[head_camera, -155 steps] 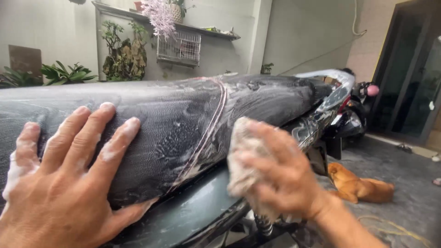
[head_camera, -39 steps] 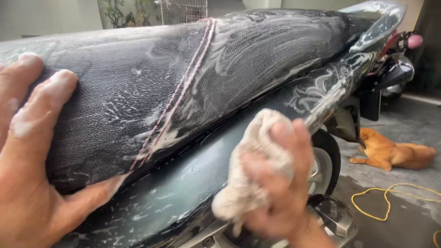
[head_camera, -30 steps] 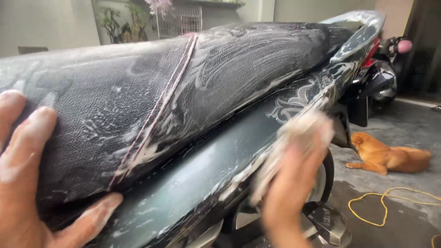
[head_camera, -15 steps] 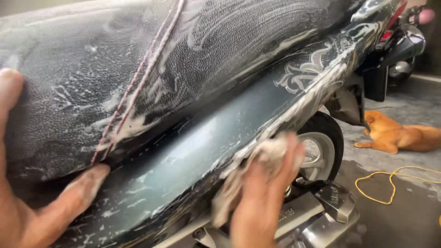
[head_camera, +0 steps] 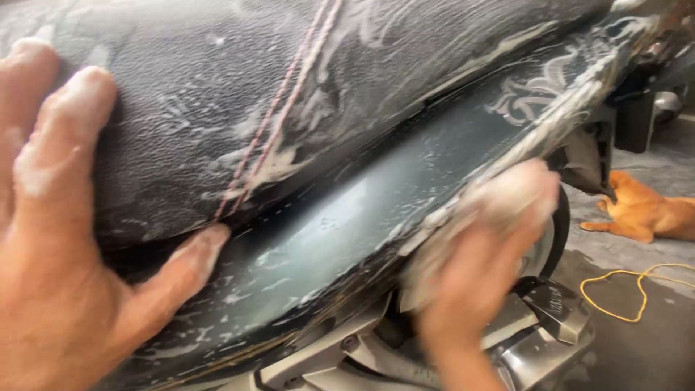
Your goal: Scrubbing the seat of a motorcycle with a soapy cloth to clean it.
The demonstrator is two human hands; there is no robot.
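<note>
Soapy black motorcycle seat filling the upper view, pink stitching running down it. Below, grey-green side panel streaked with suds. Left hand spread flat on the seat, grip released, thumb at the seam. Right hand, blurred, clenched on a sudsy cloth, now lower along the panel's bottom edge than a second ago. Orange cat on wet floor; yellow cord nearby.

Single head-worn view: my camera looks down and forward from very close at the soapy seat and side panel, my left hand at its left edge, wet floor lower right.
</note>
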